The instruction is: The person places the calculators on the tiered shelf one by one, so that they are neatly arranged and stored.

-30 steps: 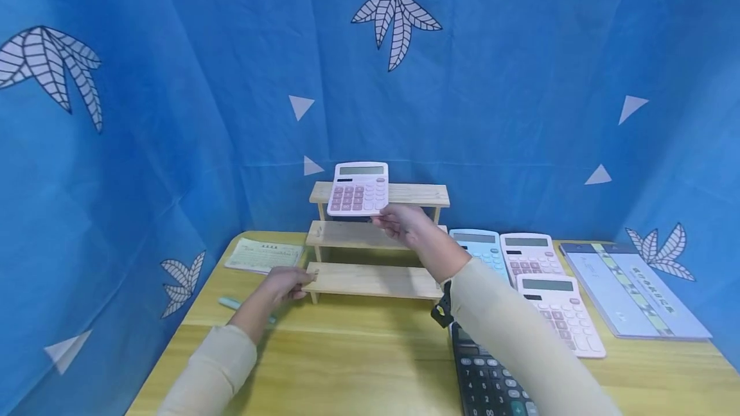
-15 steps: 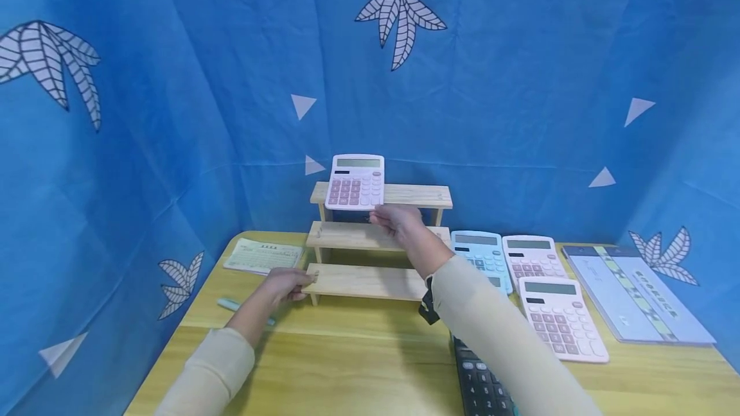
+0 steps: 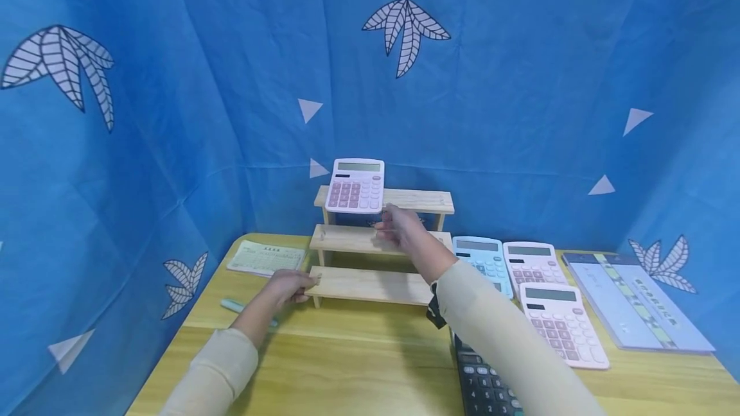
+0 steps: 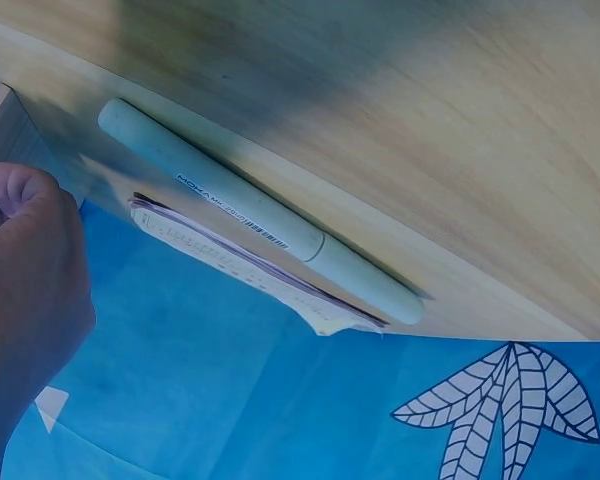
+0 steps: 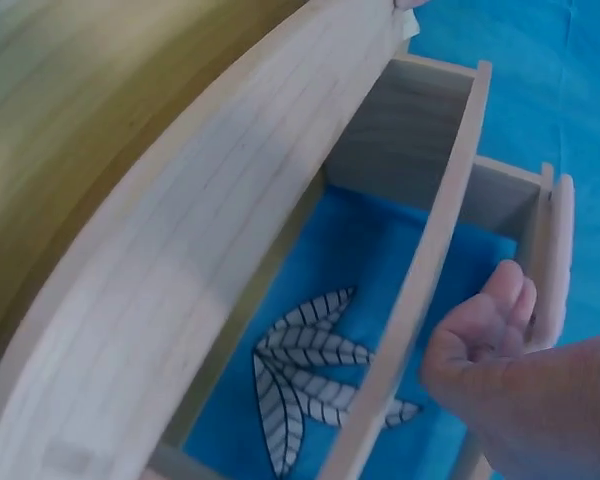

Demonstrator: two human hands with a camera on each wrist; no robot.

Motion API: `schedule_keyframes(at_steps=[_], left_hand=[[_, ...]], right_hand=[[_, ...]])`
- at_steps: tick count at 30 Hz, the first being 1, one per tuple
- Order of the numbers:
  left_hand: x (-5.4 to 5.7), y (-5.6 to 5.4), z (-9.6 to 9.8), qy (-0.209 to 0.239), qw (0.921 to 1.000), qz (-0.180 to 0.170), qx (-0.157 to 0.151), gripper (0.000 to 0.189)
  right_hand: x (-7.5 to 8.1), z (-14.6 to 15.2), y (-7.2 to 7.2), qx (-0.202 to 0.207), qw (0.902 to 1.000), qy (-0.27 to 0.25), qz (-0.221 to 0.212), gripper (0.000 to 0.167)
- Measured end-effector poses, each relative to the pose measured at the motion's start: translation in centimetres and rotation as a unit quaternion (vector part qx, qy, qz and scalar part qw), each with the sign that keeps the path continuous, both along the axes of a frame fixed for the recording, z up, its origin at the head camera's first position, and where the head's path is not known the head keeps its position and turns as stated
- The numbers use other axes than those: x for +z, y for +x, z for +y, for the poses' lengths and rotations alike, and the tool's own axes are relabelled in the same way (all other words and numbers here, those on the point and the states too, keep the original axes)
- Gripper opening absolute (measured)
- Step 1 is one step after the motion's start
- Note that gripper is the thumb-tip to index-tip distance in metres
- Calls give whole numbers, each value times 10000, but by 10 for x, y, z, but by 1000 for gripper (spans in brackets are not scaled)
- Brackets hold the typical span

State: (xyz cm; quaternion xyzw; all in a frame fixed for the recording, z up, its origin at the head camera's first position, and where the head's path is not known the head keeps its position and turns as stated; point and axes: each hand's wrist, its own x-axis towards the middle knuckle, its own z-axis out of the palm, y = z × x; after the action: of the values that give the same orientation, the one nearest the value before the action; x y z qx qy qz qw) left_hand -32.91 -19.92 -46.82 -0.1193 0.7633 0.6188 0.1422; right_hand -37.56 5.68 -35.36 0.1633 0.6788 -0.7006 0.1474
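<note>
**One calculator up at the top tier, several more waiting on the table**

Has the right hand curled at the lower right corner of a raised pink calculator; cannot tell whether pinching that corner, only touching it or just clear of it. Shows the raised pink calculator just above and left of that hand, face forward, at the left half of the top tier of a wooden stand; cannot tell whether fully resting there. Pinches the left end of the bottom tier with the left hand, lower and left of the right one, apparently for steadiness.

Looks nearly finished for this calculator, yet early for the set. Leaves on the table, right of and below the right hand, a blue calculator, a rear pink calculator, a front pink calculator and, partly behind the right sleeve, a black calculator. Adds a notebook farther right; near the left hand, a pen and, beyond, a paper pad.
</note>
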Motion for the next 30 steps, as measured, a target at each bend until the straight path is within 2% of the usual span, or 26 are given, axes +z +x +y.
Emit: schedule_keyframes(at_steps=[4, 8, 13, 16, 21, 30], left_hand=[[-1, 0, 3, -36, 10000, -28, 65, 42], [0, 0, 3, -70, 9999, -29, 93, 43], [2, 3, 2, -88, 9999, 20, 45, 48], [4, 4, 2, -100, 9999, 36, -28, 50], [5, 3, 1, -250, 9997, -5, -71, 45], [5, 2, 2, -285, 9995, 15, -155, 41]], right_hand=[[14, 24, 5, 207, 9995, 238, -46, 47], [33, 52, 10, 386, 9965, 687, 289, 48], [45, 84, 27, 701, 9838, 1489, 714, 48], [43, 104, 39, 922, 9743, 1882, 823, 45], [31, 139, 55, 1199, 9600, 2409, 776, 42], [6, 191, 83, 1268, 9531, 2691, 560, 41]])
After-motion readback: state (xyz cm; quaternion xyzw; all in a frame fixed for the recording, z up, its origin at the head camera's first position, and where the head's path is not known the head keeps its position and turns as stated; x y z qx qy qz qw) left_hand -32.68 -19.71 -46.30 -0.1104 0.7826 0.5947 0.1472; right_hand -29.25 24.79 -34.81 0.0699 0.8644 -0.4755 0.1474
